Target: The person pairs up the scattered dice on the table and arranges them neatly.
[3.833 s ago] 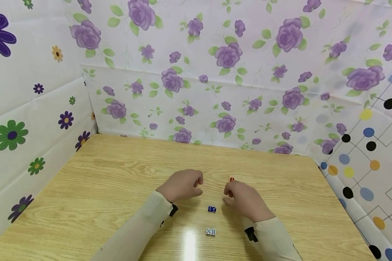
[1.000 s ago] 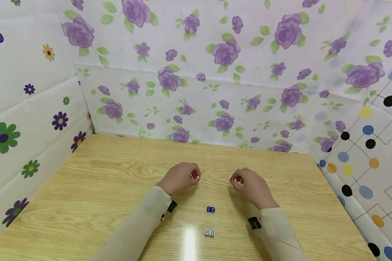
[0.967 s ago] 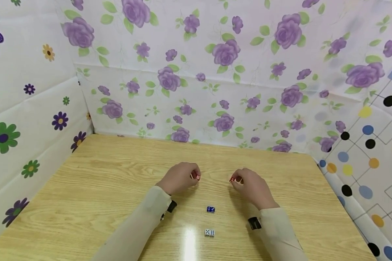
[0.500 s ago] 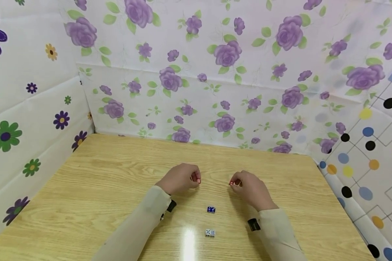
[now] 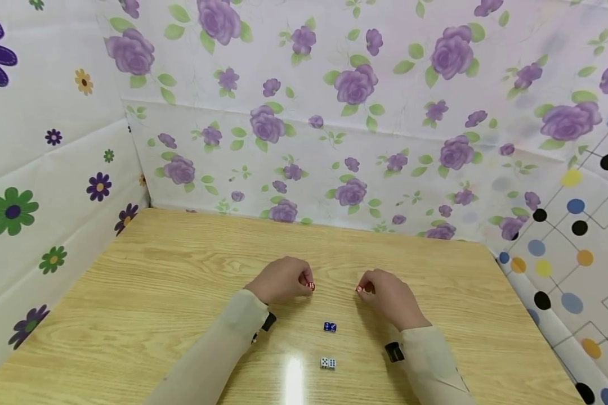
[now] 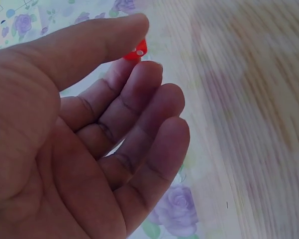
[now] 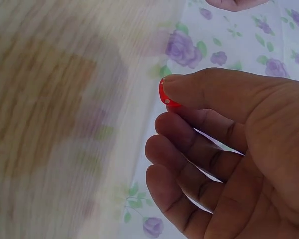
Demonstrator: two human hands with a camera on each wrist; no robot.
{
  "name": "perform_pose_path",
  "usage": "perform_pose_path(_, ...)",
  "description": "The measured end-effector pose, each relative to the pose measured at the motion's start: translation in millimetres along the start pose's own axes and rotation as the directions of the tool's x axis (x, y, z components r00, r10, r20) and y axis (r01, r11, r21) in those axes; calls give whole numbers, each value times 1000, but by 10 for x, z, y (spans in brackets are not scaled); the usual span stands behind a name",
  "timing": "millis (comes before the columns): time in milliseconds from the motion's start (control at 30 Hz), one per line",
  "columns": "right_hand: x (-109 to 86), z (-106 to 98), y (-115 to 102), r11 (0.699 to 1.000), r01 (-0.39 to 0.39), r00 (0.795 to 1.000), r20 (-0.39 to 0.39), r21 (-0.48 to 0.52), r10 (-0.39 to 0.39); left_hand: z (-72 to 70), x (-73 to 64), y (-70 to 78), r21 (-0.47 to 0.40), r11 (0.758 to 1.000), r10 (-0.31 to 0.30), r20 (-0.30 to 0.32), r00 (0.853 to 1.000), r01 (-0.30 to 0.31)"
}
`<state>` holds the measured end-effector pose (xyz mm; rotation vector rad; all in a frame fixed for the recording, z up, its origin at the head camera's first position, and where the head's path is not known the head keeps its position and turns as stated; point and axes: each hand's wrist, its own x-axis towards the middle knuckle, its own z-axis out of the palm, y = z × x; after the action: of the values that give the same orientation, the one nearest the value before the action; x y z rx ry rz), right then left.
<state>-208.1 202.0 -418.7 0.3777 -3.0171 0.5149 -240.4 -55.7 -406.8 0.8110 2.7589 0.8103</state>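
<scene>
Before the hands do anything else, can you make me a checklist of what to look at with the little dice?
1. Left hand pinching the left red die: ok, it's between thumb and finger.
2. Right hand pinching the right red die: ok, same way.
3. Red dice next to each other: not ok, there's a gap between them.
4. Blue dice side by side: ok.
5. White dice side by side: ok, closer to the person than the blue ones.
6. Red dice lifted off the table: cannot tell, the pictures don't show underneath.
</scene>
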Motion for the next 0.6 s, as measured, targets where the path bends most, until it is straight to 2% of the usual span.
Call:
perform_pose_path(200, -10, 10, -11, 1000, -4, 1000, 12, 7, 4, 16, -5, -6, 17, 1000, 0, 3, 1000, 0)
perform_pose_path(600, -5, 68, 2, 1000, -24, 999, 48, -13, 25, 66, -29, -18, 20, 999, -44, 18, 999, 43)
